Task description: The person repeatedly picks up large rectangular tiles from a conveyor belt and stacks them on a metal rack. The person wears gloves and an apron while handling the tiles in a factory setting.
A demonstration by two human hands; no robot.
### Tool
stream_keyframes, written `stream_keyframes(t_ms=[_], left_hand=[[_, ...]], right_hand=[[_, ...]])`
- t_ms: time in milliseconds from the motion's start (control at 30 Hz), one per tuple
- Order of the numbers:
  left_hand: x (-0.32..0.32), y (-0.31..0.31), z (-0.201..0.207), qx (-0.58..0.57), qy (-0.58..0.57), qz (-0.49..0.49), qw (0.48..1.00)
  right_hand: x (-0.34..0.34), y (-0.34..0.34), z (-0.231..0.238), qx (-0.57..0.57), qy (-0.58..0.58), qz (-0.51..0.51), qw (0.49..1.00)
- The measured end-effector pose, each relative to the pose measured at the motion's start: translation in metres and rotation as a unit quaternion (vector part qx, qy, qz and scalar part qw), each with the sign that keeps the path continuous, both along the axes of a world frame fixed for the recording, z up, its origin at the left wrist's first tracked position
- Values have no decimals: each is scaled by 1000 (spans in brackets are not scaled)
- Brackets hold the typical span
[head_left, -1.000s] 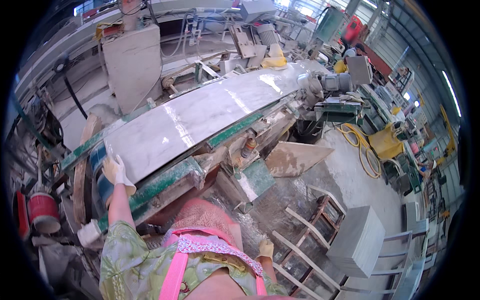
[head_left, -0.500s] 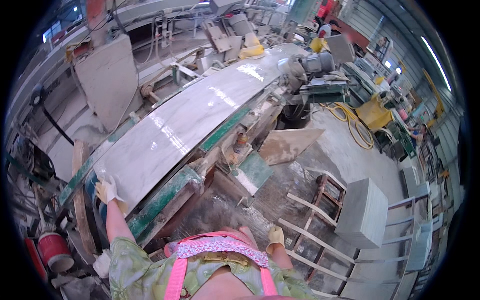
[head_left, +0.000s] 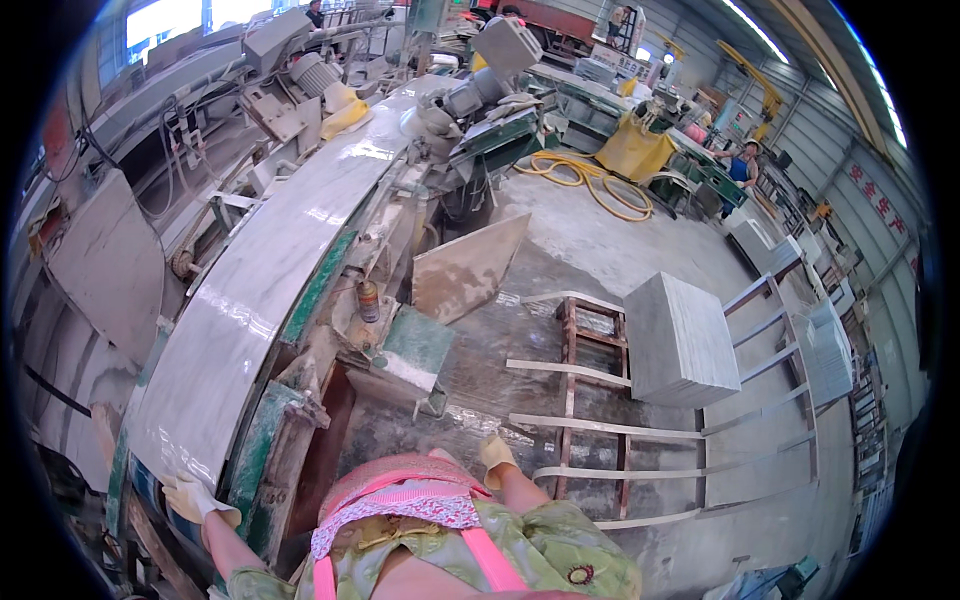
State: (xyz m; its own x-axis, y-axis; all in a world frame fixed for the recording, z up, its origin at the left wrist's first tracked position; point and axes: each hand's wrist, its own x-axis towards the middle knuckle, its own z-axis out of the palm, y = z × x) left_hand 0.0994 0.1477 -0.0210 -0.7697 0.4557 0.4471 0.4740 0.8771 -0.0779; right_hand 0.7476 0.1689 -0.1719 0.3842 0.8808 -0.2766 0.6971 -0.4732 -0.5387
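A long, glossy white-grey stone slab (head_left: 245, 285) lies along a green-framed machine bed on my left. My left hand (head_left: 195, 496), in a pale glove, rests at the slab's near end, its fingers stretched out against the edge. Just below that hand is a blue rounded part (head_left: 178, 522), mostly covered. My right hand (head_left: 495, 458), also gloved, hangs in the air beside my waist, away from the slab. Its fingers look loosely extended with nothing visible in them, though they are small in view.
Right of me, a stack of stone slabs (head_left: 680, 340) stands on a low rack with pale rails (head_left: 600, 425). A brown board (head_left: 465, 270) leans by the machine's green side box (head_left: 415, 345). A yellow hose (head_left: 580, 172) coils on the floor. Another person (head_left: 742, 168) stands far right.
My view has turned to the right, so the slab and machine sit further left and the rack shows more fully. My left hand stays at the slab's near end; my right stays beside my waist.
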Motion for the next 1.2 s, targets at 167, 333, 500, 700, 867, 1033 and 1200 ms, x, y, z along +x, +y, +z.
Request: stream_keyframes(t_ms=[167, 333, 500, 700, 867, 1033, 1200], left_hand=[[13, -14, 1, 3, -1, 7, 1000], [26, -15, 10, 25, -16, 3, 1000], [17, -21, 1, -90, 35, -7, 995], [10, -28, -14, -18, 194, -47, 980], [4, -30, -19, 7, 144, -31, 989], [8, -33, -9, -44, 48, -11, 998], [3, -35, -12, 7, 38, -13, 999]], right_hand=[[-10, -4, 2, 12, 66, 7, 998], [-8, -15, 21, 30, 63, -4, 998], [2, -29, 17, -56, 88, -14, 994], [1, -29, 19, -47, 60, -25, 997], [-3, -21, 26, -58, 59, 10, 996], [-8, -22, 29, -30, 70, -15, 997], [-2, -20, 4, -30, 52, 17, 998]])
